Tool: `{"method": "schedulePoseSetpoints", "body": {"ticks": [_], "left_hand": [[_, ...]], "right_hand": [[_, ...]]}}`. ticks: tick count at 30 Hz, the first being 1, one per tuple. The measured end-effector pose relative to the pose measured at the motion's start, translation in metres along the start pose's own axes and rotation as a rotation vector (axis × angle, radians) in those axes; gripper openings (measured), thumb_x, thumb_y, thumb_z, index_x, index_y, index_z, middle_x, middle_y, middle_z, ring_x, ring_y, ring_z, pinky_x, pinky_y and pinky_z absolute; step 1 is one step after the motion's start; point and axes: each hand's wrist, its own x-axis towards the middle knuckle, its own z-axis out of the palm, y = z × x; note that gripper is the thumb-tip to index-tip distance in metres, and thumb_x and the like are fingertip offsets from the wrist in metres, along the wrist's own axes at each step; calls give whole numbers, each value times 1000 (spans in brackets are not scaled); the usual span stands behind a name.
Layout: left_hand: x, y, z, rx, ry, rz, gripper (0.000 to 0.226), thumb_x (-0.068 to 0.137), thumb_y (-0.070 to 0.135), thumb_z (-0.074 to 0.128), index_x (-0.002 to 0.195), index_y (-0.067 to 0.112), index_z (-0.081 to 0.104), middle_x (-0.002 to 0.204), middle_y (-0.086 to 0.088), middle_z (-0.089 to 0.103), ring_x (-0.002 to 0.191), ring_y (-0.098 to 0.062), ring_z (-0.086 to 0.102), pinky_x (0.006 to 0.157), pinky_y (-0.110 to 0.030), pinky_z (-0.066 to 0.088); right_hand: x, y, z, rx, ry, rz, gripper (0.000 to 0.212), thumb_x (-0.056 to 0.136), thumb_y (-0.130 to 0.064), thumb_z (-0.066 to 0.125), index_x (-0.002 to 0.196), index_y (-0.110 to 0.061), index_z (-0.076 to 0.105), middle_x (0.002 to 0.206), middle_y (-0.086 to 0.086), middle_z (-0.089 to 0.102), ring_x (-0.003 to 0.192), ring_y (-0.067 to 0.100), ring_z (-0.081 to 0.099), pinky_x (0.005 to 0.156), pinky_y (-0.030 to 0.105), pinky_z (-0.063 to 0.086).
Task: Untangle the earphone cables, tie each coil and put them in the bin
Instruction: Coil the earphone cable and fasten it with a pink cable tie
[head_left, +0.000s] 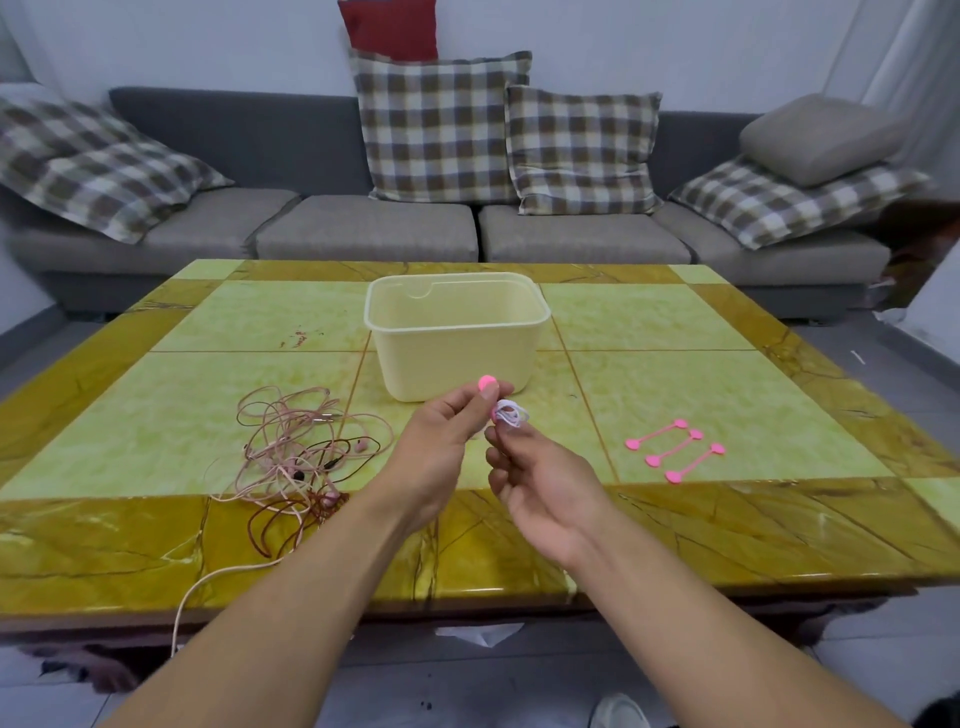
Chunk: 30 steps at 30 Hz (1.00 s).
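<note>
both hands raised over the table (727, 525), just in front of the bin (457, 338). left hand (441, 441) pinching a pink tie (487, 383) at its round end. right hand (540, 488) holding a small white coil (511, 414) at the fingertips, touching the left thumb. tangled pink and brown cables (306, 447) lying to the left, one strand hanging over the near edge. three pink ties (675, 450) laid side by side to the right. sofa (363, 228) with checked cushions (439, 127) behind.

Both forearms bare to frame edge, no sleeves; left hand (441, 431), right hand (540, 483) ungloved.
</note>
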Motion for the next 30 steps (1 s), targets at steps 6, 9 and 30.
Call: {"method": "schedulePoseSetpoints", "body": {"ticks": [6, 9, 30], "left_hand": [[-9, 18, 3, 168, -47, 102, 25, 87, 41, 64, 95, 23, 79, 95, 3, 76, 89, -4, 65, 83, -18, 48], [-18, 45, 13, 273, -111, 266, 21, 87, 34, 64, 96, 21, 77, 103, 14, 77, 108, 4, 64, 88, -16, 49], [-19, 47, -6, 180, -265, -78, 31, 90, 33, 62, 107, 14, 80, 96, 2, 74, 72, -14, 63, 62, -22, 48]], "right_hand": [[-4, 11, 5, 53, -13, -120, 15, 97, -8, 63, 104, -17, 74, 87, -1, 74, 79, 13, 59, 71, 26, 45], [-13, 3, 11, 77, -92, -245, 17, 93, -12, 65, 95, -21, 79, 88, -1, 70, 79, 12, 60, 73, 26, 45], [-13, -45, -36, -1108, -152, -1356, 14, 96, -11, 67, 100, -7, 79, 96, -1, 71, 88, 17, 69, 74, 39, 56]]}}
